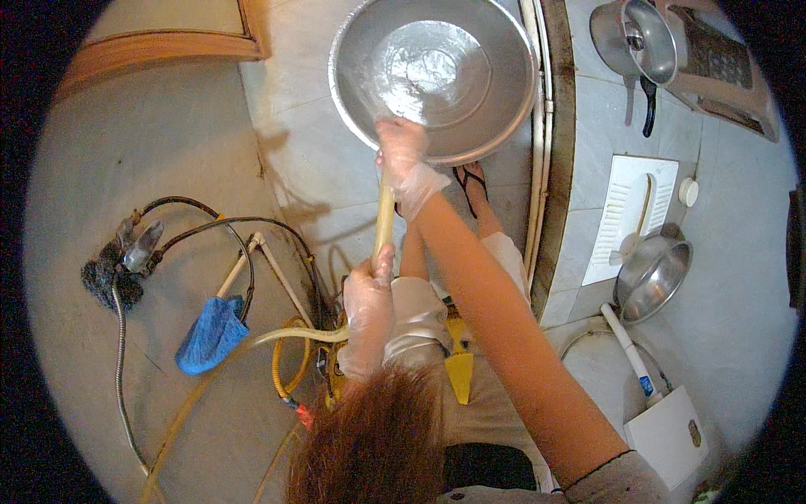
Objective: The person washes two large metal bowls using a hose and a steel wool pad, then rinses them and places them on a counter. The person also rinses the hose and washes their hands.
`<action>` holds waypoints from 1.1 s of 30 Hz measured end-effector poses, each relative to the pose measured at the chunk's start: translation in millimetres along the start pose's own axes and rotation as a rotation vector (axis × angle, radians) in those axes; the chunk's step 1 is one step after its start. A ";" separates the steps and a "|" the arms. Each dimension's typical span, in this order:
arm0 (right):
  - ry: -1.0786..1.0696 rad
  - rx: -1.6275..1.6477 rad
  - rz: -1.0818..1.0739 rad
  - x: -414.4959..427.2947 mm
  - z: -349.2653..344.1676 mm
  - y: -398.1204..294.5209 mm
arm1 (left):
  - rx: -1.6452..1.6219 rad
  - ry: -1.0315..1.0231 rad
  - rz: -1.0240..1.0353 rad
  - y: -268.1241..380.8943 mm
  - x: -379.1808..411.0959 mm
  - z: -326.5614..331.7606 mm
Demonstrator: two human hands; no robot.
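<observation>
Both of my hands wear clear, loose plastic gloves and grip one pale yellow hose (383, 220). My right hand (403, 148), arm stretched forward, is closed around the front end of the hose, over the near rim of a wide metal basin (504, 120). The basin's bottom is shiny with rippled reflections; whether water lies in it I cannot tell for sure. Lower down, my left hand (368, 309) holds the hose farther back, near my knees. From there the hose bends left and runs down out of view. My right hand covers the hose's mouth.
On the left are a blue cloth (213, 337) over a pipe, a dark scrubber (112, 283) and a flexible metal hose (119, 378). To the right, past pipes (541, 157), are a squat toilet (630, 220), a metal bowl (658, 277), a saucepan (652, 47) and a white cistern (666, 435).
</observation>
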State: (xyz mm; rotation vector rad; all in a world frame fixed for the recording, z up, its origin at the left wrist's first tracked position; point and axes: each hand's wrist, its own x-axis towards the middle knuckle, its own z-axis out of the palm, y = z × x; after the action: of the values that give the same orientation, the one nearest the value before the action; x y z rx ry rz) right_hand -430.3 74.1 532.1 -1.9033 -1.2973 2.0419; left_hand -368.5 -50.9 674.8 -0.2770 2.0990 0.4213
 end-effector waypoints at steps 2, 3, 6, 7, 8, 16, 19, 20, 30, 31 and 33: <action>-0.038 -0.067 0.001 -5.2 -1.3 24.0 | 0.001 -0.046 -0.063 -13.6 -4.9 0.9; -0.076 -0.078 0.040 -11.0 0.4 34.2 | -0.003 -0.045 -0.103 -20.1 -12.7 -1.8; -0.109 -0.103 0.208 -22.2 -9.2 67.0 | -0.002 -0.079 -0.131 -37.1 -20.8 3.3; -0.115 -0.094 0.253 -37.1 -13.3 66.5 | -0.004 -0.084 -0.143 -45.4 -23.8 4.2; -0.120 -0.086 0.300 -51.7 -18.7 64.9 | 0.055 -0.111 -0.192 -55.5 -25.1 4.9; 0.087 -0.120 0.551 -71.3 -64.1 117.4 | 0.253 -0.275 -0.126 -66.8 -36.4 11.9; 0.121 -0.125 0.614 -76.4 -71.3 127.0 | 0.273 -0.292 -0.101 -74.7 -36.1 17.3; 0.124 -0.124 0.629 -76.0 -71.6 128.8 | 0.282 -0.296 -0.098 -77.2 -36.4 18.6; -0.115 -0.093 0.535 -90.1 -27.6 152.3 | 0.178 -0.153 -0.250 -115.6 -56.7 20.0; -0.231 -0.198 0.303 -83.9 -27.9 170.0 | 0.161 -0.129 -0.242 -116.3 -59.3 19.6; -0.334 -0.349 0.074 -70.0 -28.8 203.4 | 0.122 -0.118 -0.243 -111.3 -59.7 14.4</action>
State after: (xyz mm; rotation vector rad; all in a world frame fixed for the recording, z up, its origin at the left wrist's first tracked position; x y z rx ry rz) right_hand -292.2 -81.1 469.4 -1.8058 -1.7875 2.3827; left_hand -286.1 -145.1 697.4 -0.4199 1.9382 0.1608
